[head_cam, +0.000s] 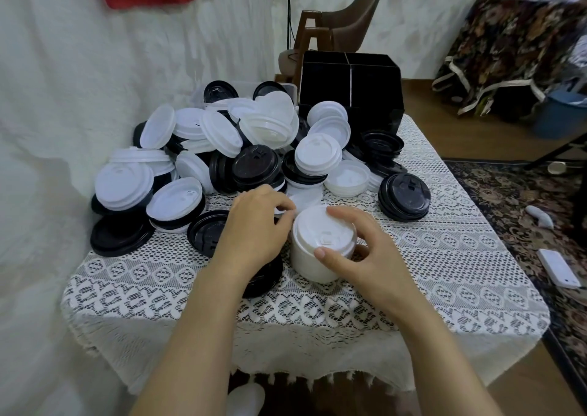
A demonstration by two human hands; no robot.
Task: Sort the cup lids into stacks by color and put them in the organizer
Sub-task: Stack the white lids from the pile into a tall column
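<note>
A short white lid stack [317, 256] stands upright on the table [444, 266], about midway between the left and right edges and closer to the near edge than the far one. The right hand [371, 256] grasps it from the right. The thumb [321, 253] lies over the near rim of the top lid, and the fingers [341, 213] curve over the far rim, so the stack sits between thumb and fingers.

The left hand [254, 228] comes in from the left with its fingers curled. Its fingertips [285, 208] are at the stack's far-left rim, next to a flat pale lid [306, 197] lying just behind the stack. Whether they pinch a lid or only touch the stack cannot be told.

Under the left wrist sits a low black lid stack [265, 277], just left of the white one.

A loose heap of lids [222, 148], white and black mixed, covers the far-left part of the table and spreads toward the middle of it. A separate black pile [404, 197] leans near the right edge, and an upturned white lid [347, 179] rests just left of it.

The organizer [349, 82], a black box split by upright dividers, stands at the far edge toward the right corner, well apart from both hands. What its compartments hold is not visible.
</note>
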